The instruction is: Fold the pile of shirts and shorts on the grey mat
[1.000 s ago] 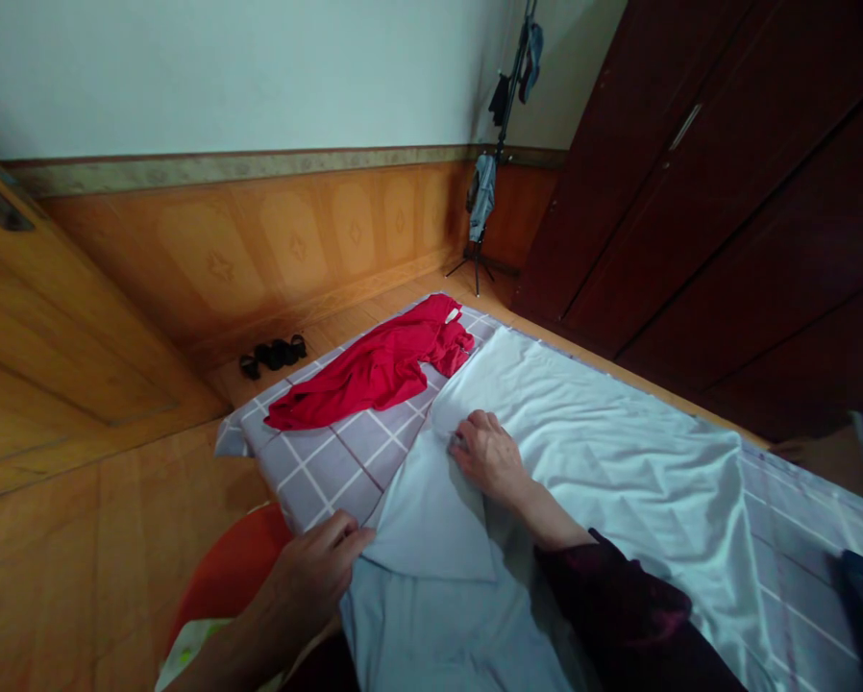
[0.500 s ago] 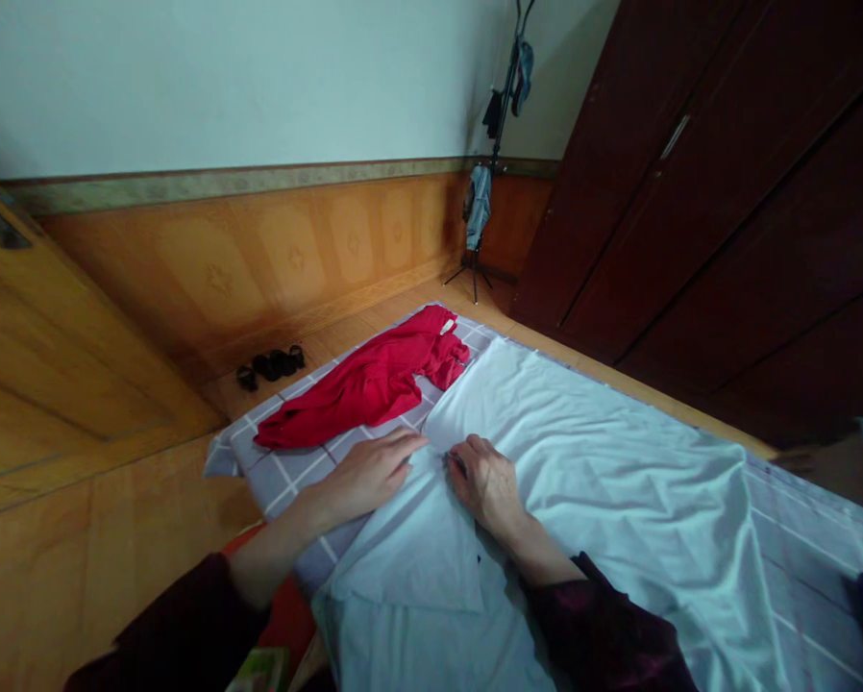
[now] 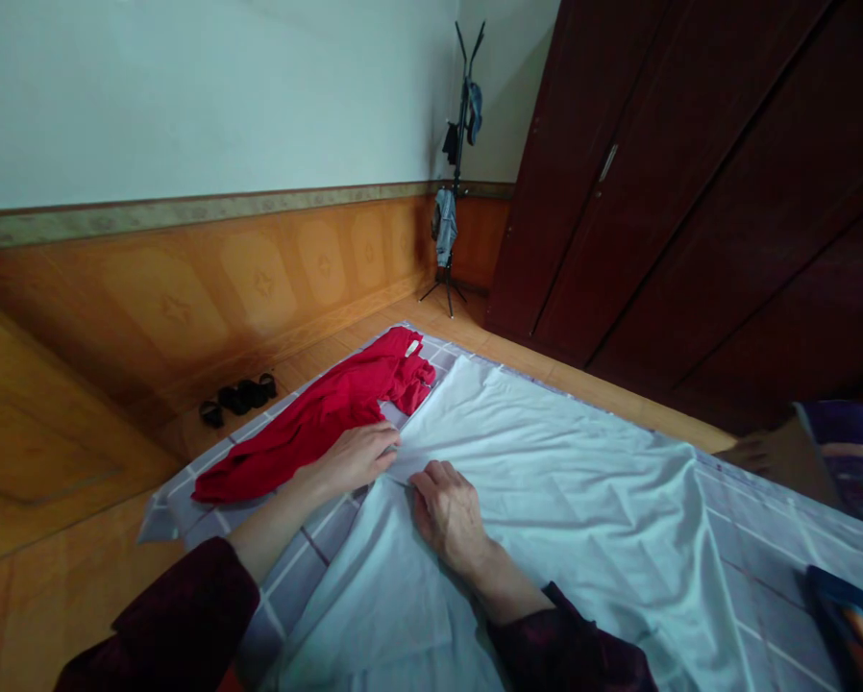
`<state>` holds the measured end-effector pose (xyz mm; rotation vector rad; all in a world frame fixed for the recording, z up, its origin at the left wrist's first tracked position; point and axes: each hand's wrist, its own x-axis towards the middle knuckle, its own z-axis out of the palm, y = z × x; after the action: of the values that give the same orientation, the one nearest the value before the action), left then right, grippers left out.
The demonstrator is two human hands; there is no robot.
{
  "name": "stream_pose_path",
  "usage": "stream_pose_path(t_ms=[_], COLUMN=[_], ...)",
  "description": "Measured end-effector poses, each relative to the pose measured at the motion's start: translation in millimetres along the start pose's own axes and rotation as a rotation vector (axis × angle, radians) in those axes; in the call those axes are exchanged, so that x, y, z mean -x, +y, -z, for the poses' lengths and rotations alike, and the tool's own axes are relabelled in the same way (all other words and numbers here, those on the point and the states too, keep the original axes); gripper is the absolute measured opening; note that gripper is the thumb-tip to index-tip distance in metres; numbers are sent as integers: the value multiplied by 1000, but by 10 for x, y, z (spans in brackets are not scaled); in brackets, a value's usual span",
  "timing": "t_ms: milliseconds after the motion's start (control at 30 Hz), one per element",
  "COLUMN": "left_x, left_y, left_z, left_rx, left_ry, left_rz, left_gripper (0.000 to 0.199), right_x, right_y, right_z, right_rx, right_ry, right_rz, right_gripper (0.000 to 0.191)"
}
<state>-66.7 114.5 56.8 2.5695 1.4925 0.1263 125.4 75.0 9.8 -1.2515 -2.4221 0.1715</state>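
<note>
A pale white-blue garment (image 3: 582, 481) with sleeve-like flaps, probably a T-shirt, lies spread and wrinkled over the bed. At its left edge my left hand (image 3: 363, 454) pinches the cloth, fingers together and pointing right. My right hand (image 3: 450, 509) is just to the right and nearer me, its fingers curled down on the same cloth; the fingertips are partly hidden. Below the hands, a flap (image 3: 381, 596) of the pale garment hangs towards me. Beyond my left wrist a crumpled red garment (image 3: 316, 408) with a white label lies along the bed's left side.
The bed has a grey checked sheet (image 3: 749, 557). A dark blue printed item (image 3: 850, 615) lies at right. Black sandals (image 3: 236, 396) are on the floor by the wall. A coat rack (image 3: 460, 144) stands in the corner beside a dark red wardrobe (image 3: 619, 211).
The view has swung right and up a little. My left hand has shifted slightly towards the red garment and now overlaps its near edge. The right hand keeps its place on the cloth.
</note>
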Motion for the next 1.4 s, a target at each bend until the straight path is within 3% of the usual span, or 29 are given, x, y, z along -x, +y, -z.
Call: stream_pose_path(t_ms=[100, 400, 600, 800, 1000, 1133, 1200, 1300, 1400], left_x=[-358, -1539, -2077, -2250, -2229, -2200, -2213, -2255, -2290], left_y=[33, 77, 115, 170, 226, 197, 157, 90, 43], left_z=[-47, -116, -206, -320, -555, -717, -757, -791, -814], left_rx=[-141, -317, -356, -310, -251, -214, -198, -186, -159], left_ry=[-2, 1, 56, 78, 96, 126, 134, 140, 134], left_rz=[-26, 101, 106, 25, 91, 105, 99, 72, 60], left_gripper=[21, 19, 29, 40, 55, 58, 59, 60, 62], right_x=[28, 26, 44, 64, 26, 10, 16, 14, 6], right_y=[10, 76, 80, 106, 142, 122, 115, 218, 608], right_z=[-15, -94, -110, -110, -278, -323, -194, 185, 627], right_rx=[-20, -94, -98, -66, -2, -1, 4, 34, 56], right_ry=[26, 48, 51, 56, 52, 35, 39, 67, 68], right_rz=[15, 9, -6, 18, 51, -14, -61, -157, -324], right_gripper=[11, 12, 10, 9, 20, 22, 21, 18, 26])
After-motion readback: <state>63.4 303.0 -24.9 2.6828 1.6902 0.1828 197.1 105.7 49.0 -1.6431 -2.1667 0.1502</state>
